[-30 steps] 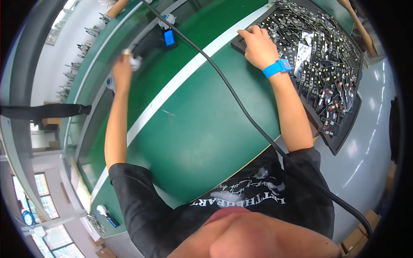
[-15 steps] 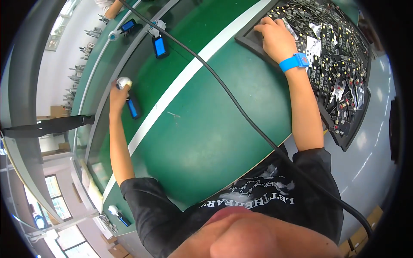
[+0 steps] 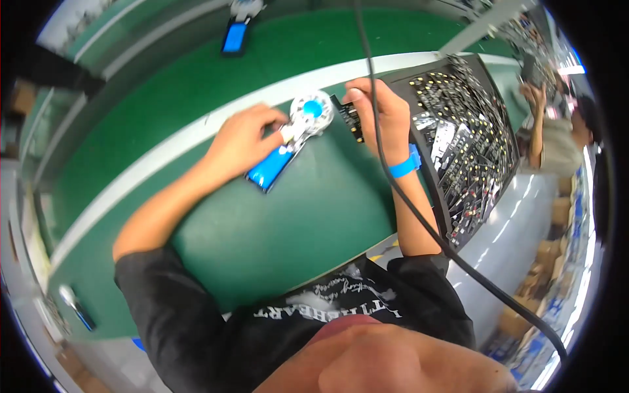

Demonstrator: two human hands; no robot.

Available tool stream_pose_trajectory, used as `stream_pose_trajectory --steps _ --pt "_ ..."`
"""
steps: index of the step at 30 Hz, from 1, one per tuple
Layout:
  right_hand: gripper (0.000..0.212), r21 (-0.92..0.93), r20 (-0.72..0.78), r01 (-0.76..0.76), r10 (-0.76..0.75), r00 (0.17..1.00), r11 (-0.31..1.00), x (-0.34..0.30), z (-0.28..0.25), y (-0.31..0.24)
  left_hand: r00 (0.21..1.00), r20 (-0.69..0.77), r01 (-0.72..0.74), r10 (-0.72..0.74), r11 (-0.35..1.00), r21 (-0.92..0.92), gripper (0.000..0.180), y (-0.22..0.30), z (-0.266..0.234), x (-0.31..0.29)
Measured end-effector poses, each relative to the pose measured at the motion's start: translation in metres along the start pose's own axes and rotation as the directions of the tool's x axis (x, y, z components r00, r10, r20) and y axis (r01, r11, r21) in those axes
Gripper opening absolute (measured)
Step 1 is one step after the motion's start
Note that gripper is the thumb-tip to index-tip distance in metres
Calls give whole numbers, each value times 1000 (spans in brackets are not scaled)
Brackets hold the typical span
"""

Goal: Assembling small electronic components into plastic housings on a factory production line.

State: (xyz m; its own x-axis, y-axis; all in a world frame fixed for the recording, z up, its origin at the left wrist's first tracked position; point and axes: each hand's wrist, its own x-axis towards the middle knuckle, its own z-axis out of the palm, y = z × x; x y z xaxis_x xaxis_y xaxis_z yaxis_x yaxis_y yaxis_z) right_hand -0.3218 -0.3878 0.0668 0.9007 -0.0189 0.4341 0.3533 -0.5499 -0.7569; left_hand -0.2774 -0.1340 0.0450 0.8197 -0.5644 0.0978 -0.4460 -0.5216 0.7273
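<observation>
Small handheld fan (image 3: 298, 131): white round guard, blue hub, glossy blue flat handle; lying on green matte surface (image 3: 288, 223), pinned at the neck by left hand (image 3: 246, 141), fingers closed on it. Small dark circuit board (image 3: 347, 118): thin, rigid, pinched in right hand (image 3: 383, 114), edge near the guard, seemingly not yet fitted. Beyond: black tray (image 3: 472, 157) of like parts, black cable (image 3: 419, 216), blue wristband (image 3: 406, 162).
</observation>
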Motion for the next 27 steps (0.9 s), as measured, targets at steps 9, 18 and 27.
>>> stream_pose_trajectory --steps 9,18,27 --pt "28 34 156 183 -186 970 983 -19 44 -5 975 -141 -195 172 965 -175 19 -20 9 1" --pt "58 -376 286 211 -104 953 902 -25 33 -10 945 -312 -180 98 953 -244 17 -20 3 2" --pt "54 -160 225 -74 109 968 984 -19 15 -17 983 -167 -144 79 891 -431 18 -17 7 -2"
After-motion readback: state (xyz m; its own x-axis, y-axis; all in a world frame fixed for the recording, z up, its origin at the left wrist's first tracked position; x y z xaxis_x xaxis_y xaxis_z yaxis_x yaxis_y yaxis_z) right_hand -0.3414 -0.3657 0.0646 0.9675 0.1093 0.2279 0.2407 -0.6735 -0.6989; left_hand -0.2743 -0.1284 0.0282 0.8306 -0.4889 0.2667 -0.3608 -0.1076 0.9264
